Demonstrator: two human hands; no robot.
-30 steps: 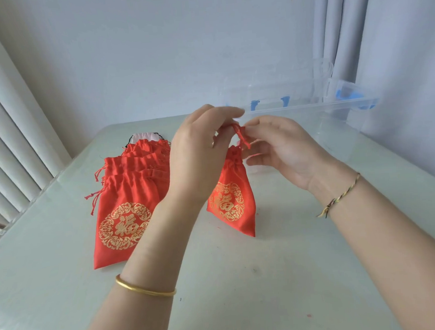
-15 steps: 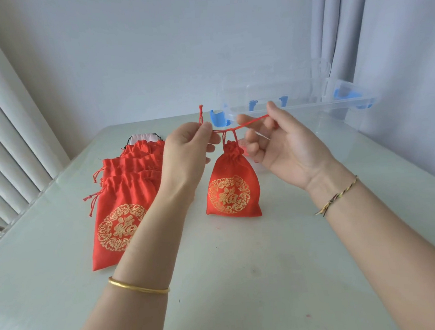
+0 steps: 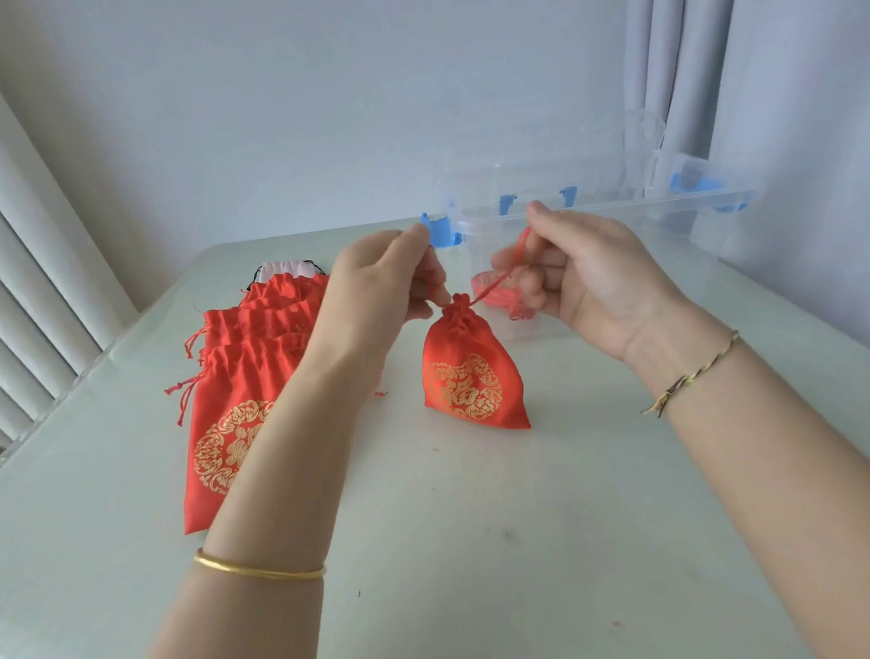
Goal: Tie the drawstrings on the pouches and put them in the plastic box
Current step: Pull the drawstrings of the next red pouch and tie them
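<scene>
I see the left hand (image 3: 386,281) and right hand (image 3: 591,279) each pinching a red drawstring (image 3: 495,286) in a narrow grip above the gathered red pouch (image 3: 470,378) on the surface (image 3: 488,531).

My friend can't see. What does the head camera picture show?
The left hand and right hand hold the drawstrings of a red pouch on a table. More red pouches lie piled to its left, and a clear box stands behind.

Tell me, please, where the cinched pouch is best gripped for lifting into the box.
Probably pinch the gathered neck from above: on this pouch it is the narrow, raised part, where the drawstrings meet.
</scene>
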